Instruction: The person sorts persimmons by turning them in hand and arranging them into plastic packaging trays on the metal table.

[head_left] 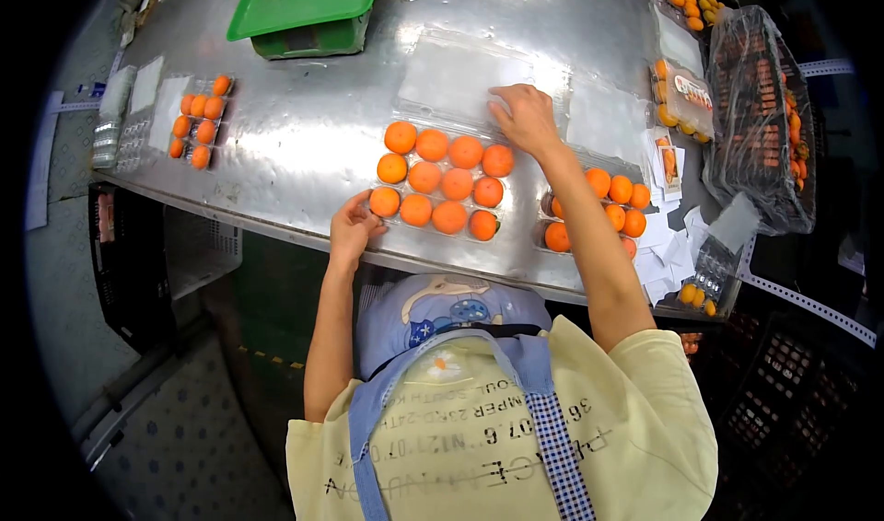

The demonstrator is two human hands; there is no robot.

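Several orange fruits (424, 178) sit in rows in a clear plastic tray in front of me. Its transparent lid (451, 75) lies folded back, away from me. My left hand (353, 229) is at the tray's near left corner, fingers bent around its edge beside an orange. Above the lid's right part is my right hand (527, 116), fingers apart and nothing visible between them; whether it touches the plastic I cannot tell. Partly behind my right forearm, a second open tray holds more oranges (620, 189).
At the far left of the metal table (285, 167) is a smaller tray of oranges (199, 118) beside stacked clear trays (115, 121). A green tray (308, 4) stands at the back. Paper slips (665, 259) and a plastic-lined crate (755, 107) are on the right.
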